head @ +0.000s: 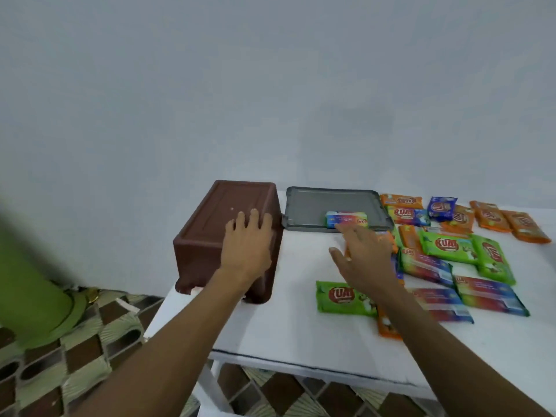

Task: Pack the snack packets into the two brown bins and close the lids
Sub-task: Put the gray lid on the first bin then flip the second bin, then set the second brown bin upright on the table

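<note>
Listing left to right across the white table in front of you:

1. Brown bin, one in view, at the table's left end near the wall. Its brown top face is embossed and its flared rim sits at the bottom, so it appears to stand upside down.
2. Your left hand, laid palm-down on the bin's top near edge, fingers straight and spread. It grasps nothing and only rests on the plastic.
3. Grey lid, lying flat just to the right of the bin, apart from it.
4. Rainbow packet, lying on the lid's near right part.
5. Your right hand, palm-down above the table, fingers stretched toward the rainbow packet with the thumb out to the left. The hand looks slack and unclenched. Whether the fingertips touch that packet, or the orange wrapper showing beneath them, cannot be told.
6. Green packet, alone, flat on the table just left of your right forearm.
7. Orange packet, partly hidden under that forearm.
8. Loose spread of snack packets to the right of the lid: orange ones at the back, a blue packet resting on them, green ones in the middle, and more rainbow ones nearest you. Several overlap.
9. Patterned tile floor below, with a green object standing at the left.
</note>
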Action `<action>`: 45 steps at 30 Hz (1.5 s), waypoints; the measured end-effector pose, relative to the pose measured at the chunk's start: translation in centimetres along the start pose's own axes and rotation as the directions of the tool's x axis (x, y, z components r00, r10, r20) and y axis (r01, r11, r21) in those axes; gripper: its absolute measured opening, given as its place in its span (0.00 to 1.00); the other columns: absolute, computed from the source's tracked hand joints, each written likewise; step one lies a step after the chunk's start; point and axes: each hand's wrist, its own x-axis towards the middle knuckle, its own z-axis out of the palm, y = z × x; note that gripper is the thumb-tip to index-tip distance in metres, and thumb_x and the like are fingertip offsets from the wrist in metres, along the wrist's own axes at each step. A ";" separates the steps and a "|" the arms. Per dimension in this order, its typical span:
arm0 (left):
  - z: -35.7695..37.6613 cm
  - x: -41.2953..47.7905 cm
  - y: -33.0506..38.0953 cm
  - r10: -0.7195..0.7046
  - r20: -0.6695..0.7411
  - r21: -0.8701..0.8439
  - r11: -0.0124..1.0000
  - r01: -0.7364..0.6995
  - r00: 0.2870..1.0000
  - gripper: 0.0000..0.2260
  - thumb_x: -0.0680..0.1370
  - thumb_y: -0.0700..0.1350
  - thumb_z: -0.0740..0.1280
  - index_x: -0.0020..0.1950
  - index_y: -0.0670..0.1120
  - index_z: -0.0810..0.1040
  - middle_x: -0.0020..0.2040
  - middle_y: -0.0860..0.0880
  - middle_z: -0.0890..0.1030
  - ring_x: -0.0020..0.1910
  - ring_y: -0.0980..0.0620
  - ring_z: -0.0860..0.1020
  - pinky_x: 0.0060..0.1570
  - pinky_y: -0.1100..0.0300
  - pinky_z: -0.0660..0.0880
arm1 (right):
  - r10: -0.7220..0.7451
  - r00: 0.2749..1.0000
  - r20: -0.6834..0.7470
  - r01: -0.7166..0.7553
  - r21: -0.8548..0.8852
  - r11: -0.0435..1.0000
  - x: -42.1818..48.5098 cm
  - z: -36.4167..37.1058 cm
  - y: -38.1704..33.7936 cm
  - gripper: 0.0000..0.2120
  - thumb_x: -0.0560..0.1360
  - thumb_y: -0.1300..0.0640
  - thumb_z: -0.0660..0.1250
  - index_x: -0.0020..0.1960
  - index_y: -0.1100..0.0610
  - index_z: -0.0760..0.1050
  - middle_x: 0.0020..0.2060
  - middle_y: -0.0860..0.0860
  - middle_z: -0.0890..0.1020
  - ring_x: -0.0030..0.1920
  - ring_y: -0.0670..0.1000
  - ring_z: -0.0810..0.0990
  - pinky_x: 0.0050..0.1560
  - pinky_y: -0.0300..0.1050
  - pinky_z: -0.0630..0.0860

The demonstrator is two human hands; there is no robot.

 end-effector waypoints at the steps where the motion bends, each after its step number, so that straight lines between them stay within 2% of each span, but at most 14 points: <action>1: 0.1 -0.5 -1.1 0.056 -0.026 -0.043 0.997 -0.057 0.998 0.30 0.76 0.48 0.66 0.75 0.47 0.59 0.75 0.44 0.64 0.73 0.40 0.63 0.70 0.45 0.60 | -0.003 1.000 0.006 0.003 0.020 1.000 -0.1 0.4 -1.2 0.29 0.75 0.38 0.54 0.73 0.49 0.66 0.70 0.51 0.72 0.70 0.56 0.68 0.69 0.63 0.60; 9: 1.6 -6.1 -12.8 0.296 -0.279 -0.138 0.929 -0.343 0.914 0.35 0.70 0.53 0.73 0.74 0.52 0.64 0.72 0.53 0.70 0.74 0.53 0.64 0.72 0.35 0.51 | 0.063 0.967 0.247 -0.118 0.216 0.969 0.2 2.6 -8.1 0.35 0.77 0.44 0.64 0.78 0.54 0.55 0.76 0.53 0.62 0.75 0.55 0.60 0.73 0.52 0.60; 12: 2.5 -8.1 -14.7 -0.131 -0.307 -0.389 0.921 0.002 0.943 0.46 0.67 0.60 0.75 0.77 0.49 0.56 0.77 0.46 0.59 0.76 0.46 0.57 0.72 0.40 0.53 | 0.069 0.944 0.322 -0.179 0.326 0.928 1.7 3.0 -10.8 0.39 0.76 0.48 0.68 0.79 0.54 0.50 0.77 0.52 0.59 0.76 0.55 0.60 0.73 0.52 0.60; 14: 3.8 -9.5 -15.0 -0.467 -0.093 -0.684 0.672 0.284 0.879 0.49 0.64 0.64 0.76 0.76 0.48 0.55 0.75 0.44 0.60 0.74 0.44 0.59 0.71 0.43 0.60 | 0.033 0.924 0.382 -0.200 0.406 0.892 2.7 3.4 -12.4 0.42 0.74 0.53 0.71 0.79 0.53 0.47 0.77 0.52 0.60 0.74 0.56 0.64 0.71 0.51 0.63; 16: 5.2 -10.6 -14.7 -0.498 0.081 -0.805 0.479 0.352 0.864 0.44 0.64 0.67 0.74 0.72 0.52 0.59 0.69 0.48 0.69 0.68 0.45 0.70 0.65 0.44 0.71 | -0.016 0.915 0.404 -0.176 0.435 0.883 3.1 4.2 -13.2 0.42 0.71 0.57 0.72 0.77 0.51 0.50 0.71 0.54 0.68 0.64 0.56 0.74 0.62 0.50 0.71; 20: 5.3 -10.0 -14.6 -0.515 0.052 -0.793 0.499 0.349 0.856 0.36 0.68 0.68 0.68 0.71 0.54 0.63 0.60 0.50 0.78 0.59 0.46 0.78 0.62 0.44 0.74 | 0.019 0.956 0.293 -0.179 0.532 0.827 2.7 4.0 -13.4 0.37 0.71 0.56 0.72 0.74 0.52 0.57 0.63 0.49 0.72 0.61 0.52 0.73 0.63 0.51 0.71; 23: 3.4 -7.8 -15.8 -0.483 -0.009 -0.812 0.515 0.275 0.875 0.37 0.70 0.73 0.57 0.73 0.53 0.65 0.56 0.49 0.80 0.58 0.45 0.78 0.65 0.42 0.69 | 0.064 0.996 0.069 -0.094 0.695 0.713 2.8 0.3 -12.3 0.28 0.75 0.55 0.71 0.72 0.52 0.65 0.57 0.48 0.75 0.57 0.50 0.76 0.60 0.45 0.73; 27: -0.8 -5.2 -17.1 -0.346 -0.110 -0.983 0.174 -0.051 0.932 0.43 0.68 0.78 0.54 0.73 0.51 0.66 0.58 0.53 0.80 0.57 0.56 0.79 0.56 0.65 0.73 | 0.040 0.997 0.062 -0.073 0.854 0.516 2.6 -6.7 -10.1 0.22 0.77 0.51 0.67 0.70 0.47 0.69 0.49 0.45 0.83 0.54 0.47 0.82 0.46 0.32 0.76; 28: -1.8 -4.5 -17.0 -0.318 -0.158 -0.980 0.166 -0.109 0.935 0.43 0.68 0.77 0.56 0.74 0.51 0.64 0.59 0.56 0.79 0.58 0.58 0.78 0.57 0.66 0.72 | -0.006 0.997 0.079 -0.066 0.873 0.483 2.4 -7.9 -9.4 0.24 0.77 0.51 0.68 0.71 0.45 0.68 0.50 0.44 0.83 0.55 0.44 0.81 0.47 0.31 0.76; 33: -4.4 -2.6 -15.3 -0.309 -0.391 -0.809 0.563 -0.165 0.867 0.32 0.76 0.60 0.65 0.75 0.54 0.56 0.64 0.49 0.76 0.61 0.53 0.75 0.58 0.56 0.71 | -0.103 0.995 0.016 0.058 0.735 0.675 1.3 -9.2 -8.1 0.41 0.72 0.55 0.74 0.76 0.39 0.56 0.64 0.30 0.70 0.59 0.26 0.70 0.55 0.22 0.68; 34: -4.7 -2.3 -14.8 -0.327 -0.396 -0.798 0.585 -0.145 0.858 0.28 0.77 0.56 0.66 0.74 0.54 0.59 0.63 0.50 0.76 0.58 0.53 0.76 0.56 0.56 0.72 | -0.065 0.997 -0.042 0.076 0.713 0.697 1.3 -8.8 -7.8 0.39 0.74 0.54 0.72 0.76 0.39 0.55 0.64 0.32 0.71 0.59 0.27 0.72 0.55 0.23 0.69; 37: -4.8 -0.9 -14.2 -0.303 -0.392 -0.755 0.646 -0.116 0.869 0.17 0.80 0.49 0.63 0.67 0.53 0.65 0.55 0.51 0.78 0.49 0.51 0.78 0.49 0.55 0.75 | 0.142 0.980 -0.138 -0.006 0.697 0.717 2.2 -7.2 -6.9 0.23 0.79 0.48 0.64 0.72 0.41 0.63 0.51 0.59 0.82 0.49 0.55 0.82 0.48 0.49 0.80; 40: -3.6 0.1 -14.7 -0.286 -0.231 -0.696 0.716 0.047 0.930 0.14 0.80 0.47 0.61 0.66 0.49 0.67 0.51 0.47 0.78 0.49 0.46 0.77 0.47 0.52 0.73 | 0.176 0.984 0.013 -0.153 0.568 0.809 2.9 -5.2 -6.3 0.15 0.80 0.51 0.62 0.66 0.51 0.73 0.51 0.55 0.83 0.50 0.53 0.82 0.53 0.49 0.77; 45: -0.3 -0.6 -14.8 -0.273 0.100 -0.627 0.730 0.274 0.957 0.13 0.81 0.47 0.61 0.65 0.47 0.67 0.54 0.41 0.79 0.47 0.43 0.78 0.45 0.51 0.75 | 0.164 0.979 0.118 -0.199 0.414 0.888 2.3 -2.9 -6.7 0.19 0.81 0.51 0.60 0.68 0.58 0.73 0.63 0.56 0.78 0.63 0.57 0.75 0.58 0.45 0.69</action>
